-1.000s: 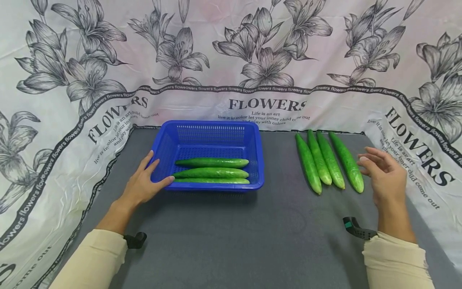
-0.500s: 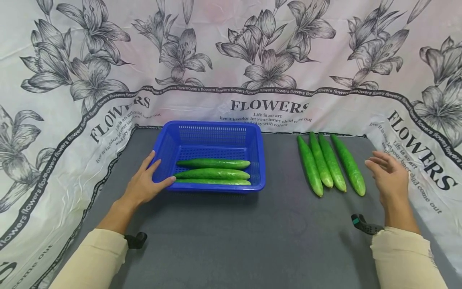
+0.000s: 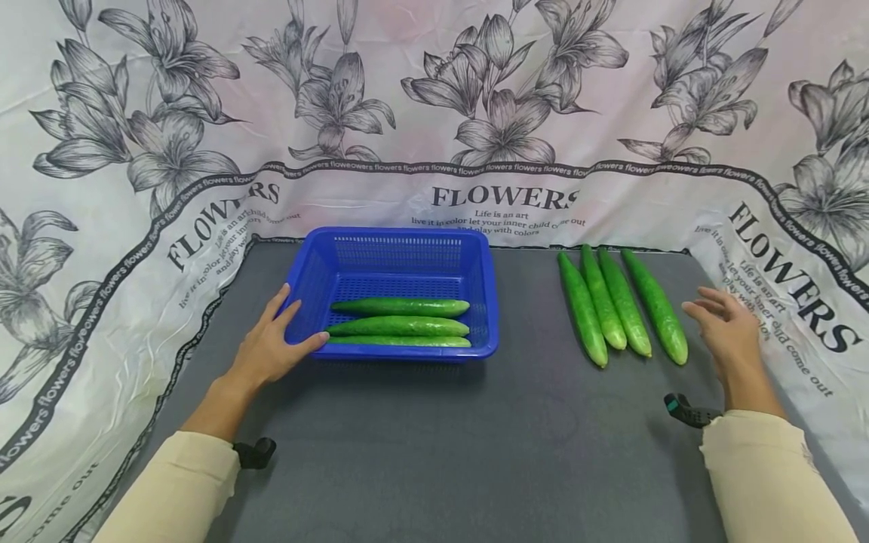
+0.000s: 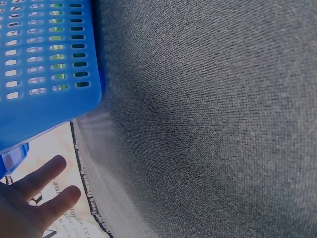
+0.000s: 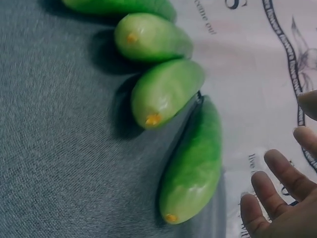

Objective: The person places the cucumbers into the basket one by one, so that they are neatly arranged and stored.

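Note:
My left hand [image 3: 268,348] rests on the near left corner of a blue plastic basket [image 3: 407,351]. Its thumb lies on the front rim and its fingers spread along the left side. Three cucumbers lie crosswise inside: a back one [image 3: 400,306], a middle one [image 3: 400,326] and a front one [image 3: 400,342] partly hidden by the rim. To the right of the rightmost cucumber [image 3: 657,309] on the table hovers my right hand [image 3: 733,332], its fingers loosely bent around nothing. In the right wrist view its fingers [image 5: 280,173] show apart from that cucumber [image 5: 193,168].
Several cucumbers lie side by side at the back right, among them a left one [image 3: 582,311]; a gap separates the rightmost from the others. A grey cloth [image 3: 434,445] covers the table. White flower-printed fabric [image 3: 380,196] rises behind and along both sides.
My right hand has drawn back to the right, away from the rightmost cucumber. The left hand stays at the basket, and the cucumbers lie as before.

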`<control>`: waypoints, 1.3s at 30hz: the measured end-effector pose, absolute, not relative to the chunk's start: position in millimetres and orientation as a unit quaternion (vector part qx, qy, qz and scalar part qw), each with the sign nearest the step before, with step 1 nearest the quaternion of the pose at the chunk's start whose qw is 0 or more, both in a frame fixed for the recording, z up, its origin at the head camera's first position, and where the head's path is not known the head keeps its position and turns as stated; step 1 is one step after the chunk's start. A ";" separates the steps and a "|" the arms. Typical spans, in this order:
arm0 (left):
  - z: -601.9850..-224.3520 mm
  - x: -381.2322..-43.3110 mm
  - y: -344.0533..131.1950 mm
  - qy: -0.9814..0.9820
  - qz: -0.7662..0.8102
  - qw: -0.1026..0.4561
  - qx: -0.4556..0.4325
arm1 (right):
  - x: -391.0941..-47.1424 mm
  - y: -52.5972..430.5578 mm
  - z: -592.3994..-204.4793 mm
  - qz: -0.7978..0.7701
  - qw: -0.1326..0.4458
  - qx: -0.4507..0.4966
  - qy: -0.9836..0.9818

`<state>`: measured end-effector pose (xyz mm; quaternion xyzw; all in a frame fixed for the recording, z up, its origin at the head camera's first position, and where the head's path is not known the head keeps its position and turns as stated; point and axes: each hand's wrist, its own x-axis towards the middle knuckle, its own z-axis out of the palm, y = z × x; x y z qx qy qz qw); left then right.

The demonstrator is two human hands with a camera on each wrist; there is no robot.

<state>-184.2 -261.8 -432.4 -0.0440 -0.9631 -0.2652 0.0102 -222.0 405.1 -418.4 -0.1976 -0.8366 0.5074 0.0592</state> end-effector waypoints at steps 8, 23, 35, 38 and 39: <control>-433.4 -183.6 -263.3 -0.965 -0.260 0.011 -0.038 | -235.0 408.0 -432.1 0.502 0.031 -0.198 -0.842; -434.6 -184.3 -263.2 -0.964 -0.262 0.018 -0.043 | -251.8 414.6 -445.2 0.493 -0.011 -0.198 -0.847; -434.1 -184.8 -263.0 -0.964 -0.262 0.015 -0.042 | -256.6 411.5 -451.3 0.485 -0.034 -0.195 -0.852; -433.4 -184.8 -262.7 -0.965 -0.260 0.014 -0.040 | -256.6 410.4 -452.3 0.477 -0.044 -0.196 -0.855; -433.2 -184.9 -262.7 -0.965 -0.259 0.014 -0.039 | -257.0 409.9 -452.7 0.474 -0.046 -0.196 -0.857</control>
